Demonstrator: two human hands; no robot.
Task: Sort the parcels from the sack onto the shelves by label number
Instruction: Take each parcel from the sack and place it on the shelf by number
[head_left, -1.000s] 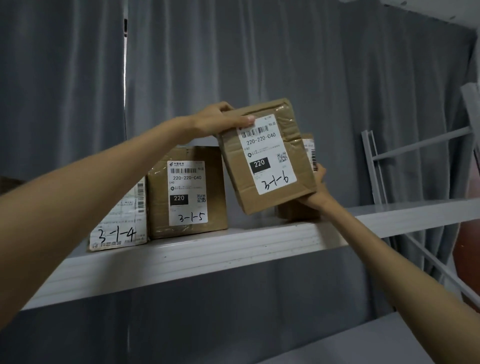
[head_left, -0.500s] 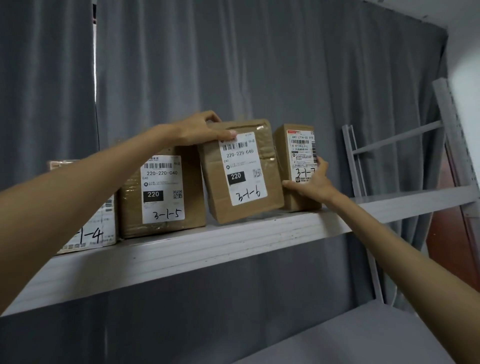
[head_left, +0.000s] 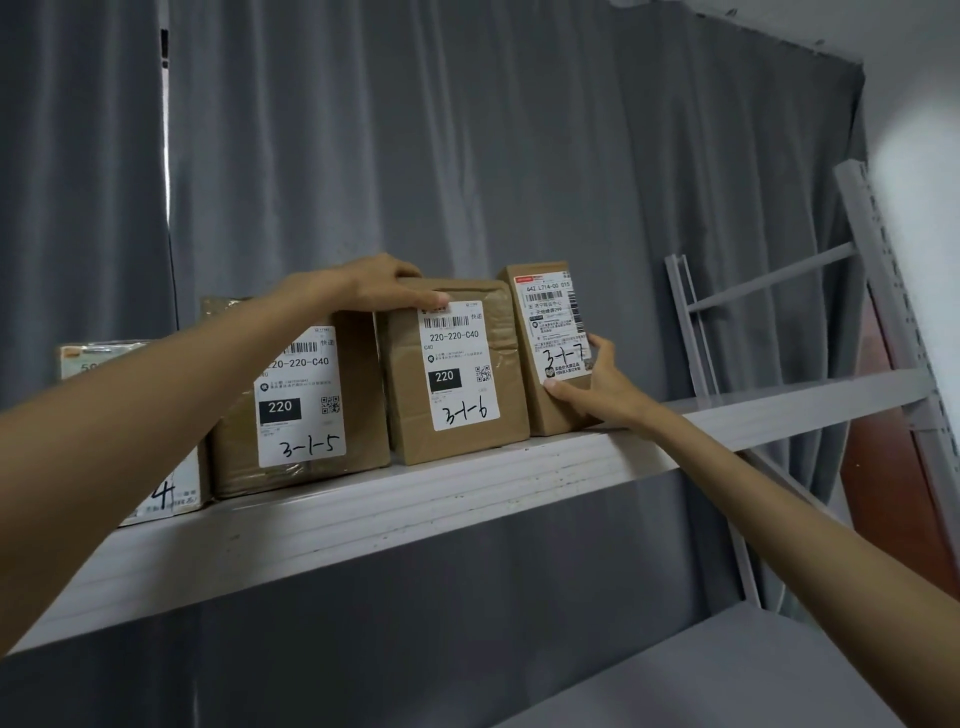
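A person's left hand (head_left: 374, 283) is gripping parcel 3-1-6 (head_left: 457, 371) standing on the shelf (head_left: 363, 519), while the right hand (head_left: 597, 384) is clasping neighbouring parcel 3-1-7 (head_left: 550, 343); four parcels are shelved in order, sack unseen.

A single head-worn wide-angle camera looks forward and slightly upward from below the shelf (head_left: 467, 509), at arm's reach. It faces the grey curtain (head_left: 519, 156) behind, with the shelf's front edge slanting across the frame.

2 bare, sleeveless forearms (head_left: 156, 431)
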